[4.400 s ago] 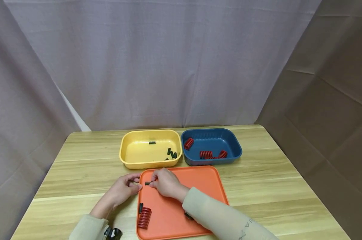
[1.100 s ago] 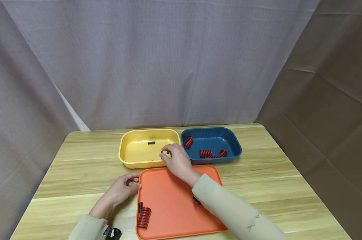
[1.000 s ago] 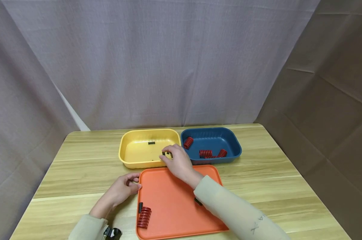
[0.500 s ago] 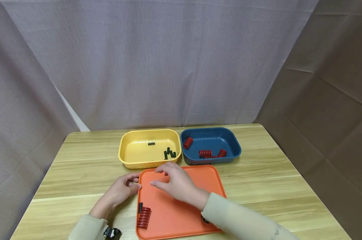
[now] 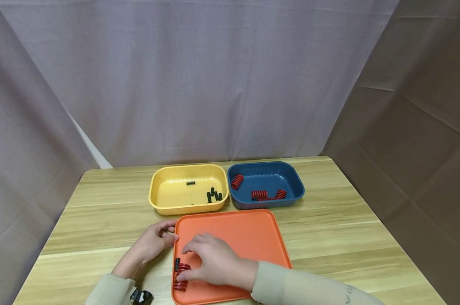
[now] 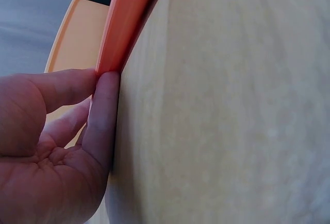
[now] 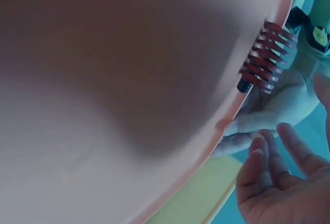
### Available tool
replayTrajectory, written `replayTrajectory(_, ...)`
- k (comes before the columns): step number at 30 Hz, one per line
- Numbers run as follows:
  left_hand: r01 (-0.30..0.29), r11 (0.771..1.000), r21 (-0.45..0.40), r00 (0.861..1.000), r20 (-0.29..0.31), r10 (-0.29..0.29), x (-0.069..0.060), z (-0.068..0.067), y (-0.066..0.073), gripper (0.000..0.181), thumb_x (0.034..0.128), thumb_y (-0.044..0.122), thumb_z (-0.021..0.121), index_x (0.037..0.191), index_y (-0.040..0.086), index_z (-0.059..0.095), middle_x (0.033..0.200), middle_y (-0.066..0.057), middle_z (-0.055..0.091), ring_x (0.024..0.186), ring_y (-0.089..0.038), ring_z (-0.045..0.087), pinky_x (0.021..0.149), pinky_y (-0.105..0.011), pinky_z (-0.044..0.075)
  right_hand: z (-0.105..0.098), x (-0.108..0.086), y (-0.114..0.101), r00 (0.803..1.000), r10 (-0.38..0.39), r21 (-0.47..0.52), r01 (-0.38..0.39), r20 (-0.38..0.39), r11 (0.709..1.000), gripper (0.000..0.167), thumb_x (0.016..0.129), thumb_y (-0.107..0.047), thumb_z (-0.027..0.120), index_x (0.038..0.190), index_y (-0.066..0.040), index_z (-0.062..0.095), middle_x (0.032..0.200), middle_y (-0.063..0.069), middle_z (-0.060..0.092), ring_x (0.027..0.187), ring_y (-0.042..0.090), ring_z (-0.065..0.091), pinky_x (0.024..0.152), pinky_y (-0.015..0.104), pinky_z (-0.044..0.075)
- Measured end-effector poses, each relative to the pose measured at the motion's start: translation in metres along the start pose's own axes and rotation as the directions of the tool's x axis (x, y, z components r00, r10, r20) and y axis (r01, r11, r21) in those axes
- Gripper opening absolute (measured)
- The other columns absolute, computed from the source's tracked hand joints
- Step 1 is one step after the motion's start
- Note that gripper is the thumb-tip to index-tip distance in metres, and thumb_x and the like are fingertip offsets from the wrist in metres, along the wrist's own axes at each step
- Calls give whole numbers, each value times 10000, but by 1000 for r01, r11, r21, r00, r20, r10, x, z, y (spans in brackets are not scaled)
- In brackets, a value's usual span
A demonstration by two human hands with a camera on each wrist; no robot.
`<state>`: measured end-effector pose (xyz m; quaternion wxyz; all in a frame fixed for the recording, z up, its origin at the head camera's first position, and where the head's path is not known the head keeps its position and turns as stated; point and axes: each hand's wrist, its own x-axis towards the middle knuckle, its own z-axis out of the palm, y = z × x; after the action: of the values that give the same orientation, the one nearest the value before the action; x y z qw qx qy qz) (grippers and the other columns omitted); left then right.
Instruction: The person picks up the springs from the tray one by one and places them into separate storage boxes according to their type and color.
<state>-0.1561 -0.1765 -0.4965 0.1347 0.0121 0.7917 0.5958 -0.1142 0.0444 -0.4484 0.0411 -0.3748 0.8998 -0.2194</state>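
An orange tray (image 5: 245, 231) lies on the table, and my left hand (image 5: 151, 243) holds its left rim with thumb and fingers. At the tray's lower left lie a thick red coil spring (image 5: 180, 286) and a small black spring (image 5: 177, 264), side by side. Over the red spring hovers my right hand (image 5: 216, 260), thumb and fingers spread apart with nothing between them; the hand partly covers that spring in the head view. Both the red spring (image 7: 268, 56) and the black spring (image 7: 244, 85) show by the rim in the right wrist view.
Behind the tray stands a yellow bin (image 5: 163, 199) with several small black springs. A blue bin (image 5: 269, 180) to its right holds several red springs. A wood-grain table (image 5: 336, 237) extends to both sides, with grey cloth (image 5: 199, 84) hanging behind it.
My right hand picked a small black spring off the tray and let it go in the yellow bin. It then moved back and left to the red spring. The left hand stayed put.
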Motion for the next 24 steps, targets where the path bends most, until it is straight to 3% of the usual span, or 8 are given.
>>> replayTrajectory(5, -1, 1000, -9, 1000, 6, 1, -1, 0, 1, 474, 836, -23, 686, 1293, -22, 561, 1041, -129, 602, 847, -201, 595, 682, -253, 512, 5, -1, -3, 997, 26, -54, -22, 71, 998, 609, 722, -720, 665, 1081, -229, 670, 975, -142, 580, 894, 24, 502, 753, 225, 463)
replayTrajectory(12, -16, 1000, -20, 1000, 17, 16, 1, -1, -3, 485, 843, -29, 678, 1307, -45, 538, 1057, -149, 591, 846, -207, 588, 665, -252, 515, 14, 1, -6, 987, 54, -98, -39, 154, 994, 553, 697, -692, 715, 993, -228, 659, 876, -162, 555, 799, 12, 486, 674, 216, 450)
replayTrajectory(24, 6, 1000, -7, 1000, -20, -6, 2, 1, -3, 459, 837, -26, 686, 1281, -22, 569, 1045, -129, 599, 829, -196, 590, 649, -248, 508, 18, 3, -10, 980, 68, -88, -52, 188, 995, 484, 727, -639, 730, 978, -236, 637, 824, -170, 515, 759, 11, 463, 629, 221, 428)
